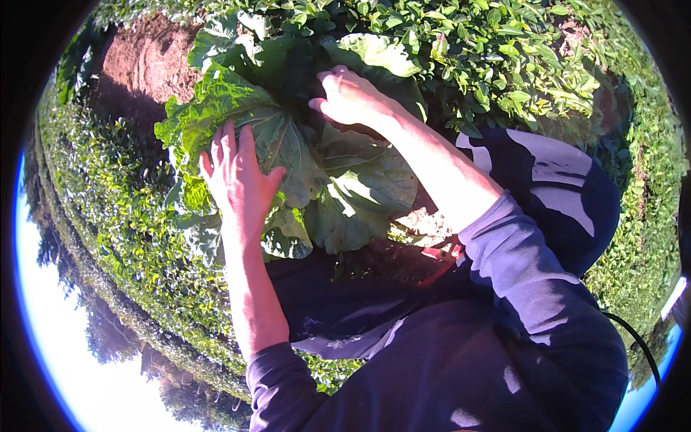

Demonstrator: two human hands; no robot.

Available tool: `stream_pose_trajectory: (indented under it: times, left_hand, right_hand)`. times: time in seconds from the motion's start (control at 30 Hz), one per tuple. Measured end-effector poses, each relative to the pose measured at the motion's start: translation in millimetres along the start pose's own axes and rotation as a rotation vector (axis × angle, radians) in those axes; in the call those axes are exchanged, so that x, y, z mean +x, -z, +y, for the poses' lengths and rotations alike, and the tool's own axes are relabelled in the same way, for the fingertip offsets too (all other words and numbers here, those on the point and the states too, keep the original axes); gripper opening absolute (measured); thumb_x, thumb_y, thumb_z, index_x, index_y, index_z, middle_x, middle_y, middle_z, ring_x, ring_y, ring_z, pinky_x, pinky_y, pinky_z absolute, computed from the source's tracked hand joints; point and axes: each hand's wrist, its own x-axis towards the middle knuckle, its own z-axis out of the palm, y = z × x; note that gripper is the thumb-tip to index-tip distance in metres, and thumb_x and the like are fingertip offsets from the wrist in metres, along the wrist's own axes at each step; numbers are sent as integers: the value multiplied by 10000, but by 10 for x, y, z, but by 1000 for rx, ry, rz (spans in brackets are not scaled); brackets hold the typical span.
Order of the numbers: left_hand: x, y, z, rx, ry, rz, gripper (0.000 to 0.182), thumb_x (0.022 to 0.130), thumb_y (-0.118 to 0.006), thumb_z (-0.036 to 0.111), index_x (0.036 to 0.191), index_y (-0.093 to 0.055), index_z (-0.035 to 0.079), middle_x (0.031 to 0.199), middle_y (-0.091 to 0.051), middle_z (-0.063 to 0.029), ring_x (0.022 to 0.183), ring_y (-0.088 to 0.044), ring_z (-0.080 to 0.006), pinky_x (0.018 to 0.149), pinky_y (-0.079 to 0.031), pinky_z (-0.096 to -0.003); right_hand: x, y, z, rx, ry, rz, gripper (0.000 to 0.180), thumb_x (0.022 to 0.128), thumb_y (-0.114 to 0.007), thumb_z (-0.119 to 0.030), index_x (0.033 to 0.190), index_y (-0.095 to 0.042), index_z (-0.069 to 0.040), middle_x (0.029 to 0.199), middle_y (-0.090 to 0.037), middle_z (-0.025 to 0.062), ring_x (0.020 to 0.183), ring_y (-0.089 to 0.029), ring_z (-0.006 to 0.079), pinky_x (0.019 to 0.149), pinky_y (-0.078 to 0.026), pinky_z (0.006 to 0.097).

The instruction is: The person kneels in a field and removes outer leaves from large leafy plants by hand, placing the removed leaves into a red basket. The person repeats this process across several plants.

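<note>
A large leafy vegetable plant, perhaps a cabbage, spreads its broad, veined green leaves low in front of me. My left hand lies with fingers apart against the leaves on its left side. Over the shaded heart of the plant is my right hand, its fingers curled and its thumb side turned to the left. Whether those fingers grip a leaf or stem is hidden in the shadow. One sunlit outer leaf stands just above the right hand. Another wide leaf droops below it, towards my legs.
Trimmed hedge-like bushes crowd the top and right, with another row along the left. Bare reddish soil shows at the upper left. My bent knee is at the right. Near my leg lies a red object, partly covered.
</note>
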Motion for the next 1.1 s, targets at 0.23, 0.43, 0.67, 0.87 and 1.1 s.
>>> stream_pose_trajectory:
  times: [0.23, 0.43, 0.67, 0.87, 1.1]
  left_hand:
    - [-33, 77, 62, -33, 33, -1, 912, 686, -964, 313, 1470, -576, 57, 1608, -496, -176, 1503, -438, -341, 1235, -314, -608]
    - [-57, 31, 26, -49, 27, 7, 903, 696, -962, 329, 1471, -583, 62, 1606, -503, -176, 1514, -429, -333, 1242, -303, -612]
    - [-51, 46, 19, -47, 38, 23, 870, 711, -947, 295, 1468, -587, 64, 1590, -522, -167, 1516, -429, -324, 1252, -286, -612]
    - [122, 56, 47, -269, -156, 383, 540, 880, -699, 40, 1412, -607, 31, 1409, -667, -148, 1307, -622, -341, 1207, -388, -534]
    - [148, 211, 404, -157, -390, 142, 423, 830, -677, 80, 1250, -730, 68, 1443, -657, -106, 1393, -563, -336, 1255, -283, -636]
  right_hand:
    - [-57, 287, 234, 301, -34, 196, 408, 1030, -700, -267, 1341, -676, -3, 1184, -756, 198, 1027, -772, 257, 880, -623, 337]
    - [-413, 425, 408, 132, 270, 1122, 211, 964, -742, -81, 1165, -719, -20, 1005, -715, 149, 875, -715, 313, 807, -593, 419]
    - [-793, 447, 209, 410, -63, 247, 559, 878, -853, -317, 1321, -669, -30, 1106, -788, 200, 1025, -775, 319, 913, -605, 408]
    - [-988, -199, -655, 352, 216, -211, 607, 897, -731, -126, 1478, -563, -76, 1169, -740, 204, 1063, -733, 369, 924, -593, 466]
    - [-1161, -601, -709, 265, 258, -166, 596, 838, -696, -100, 1413, -561, -14, 1228, -653, 220, 1142, -670, 437, 967, -563, 529]
